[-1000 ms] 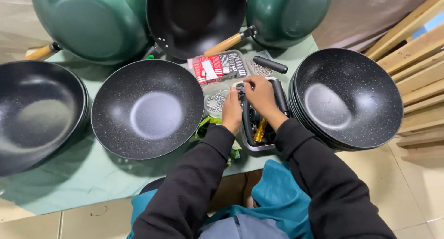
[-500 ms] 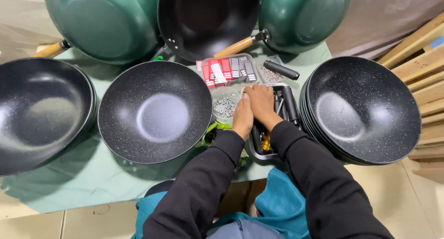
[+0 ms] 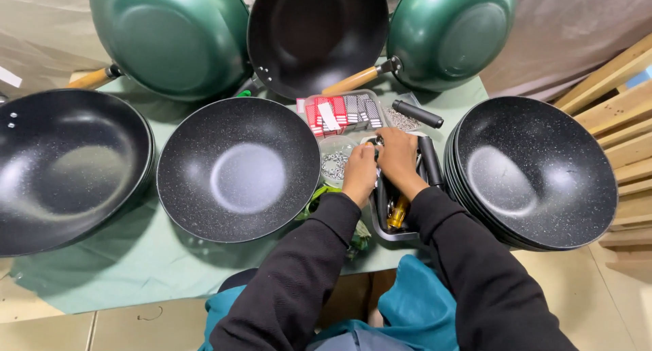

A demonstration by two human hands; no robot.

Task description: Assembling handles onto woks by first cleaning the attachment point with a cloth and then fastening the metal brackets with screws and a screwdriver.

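Observation:
My left hand [image 3: 358,174] and my right hand [image 3: 397,157] meet fingertip to fingertip over the far end of a dark tray [image 3: 401,230] that holds black handles and a brass-coloured part [image 3: 397,214]. The fingers of both hands are curled; a small metal glint shows between them, but what they grip is hidden. A black handle [image 3: 430,164] lies along the right side of my right hand. Just left of the hands stands a clear tub of small metal washers [image 3: 333,162]. Behind it is a clear box of red and grey packets [image 3: 339,112].
A speckled black wok [image 3: 238,167] sits left of the hands, another [image 3: 64,167] at far left, and a stack of them [image 3: 536,171] on the right. Two green woks [image 3: 173,35] [image 3: 451,31] and a black one [image 3: 316,31] lean at the back. A loose black handle [image 3: 418,113] lies nearby. Wooden slats [image 3: 628,113] stand right.
My hands have drawn closer together and shifted towards the far end of the tray. The view has moved a little; the woks stay put.

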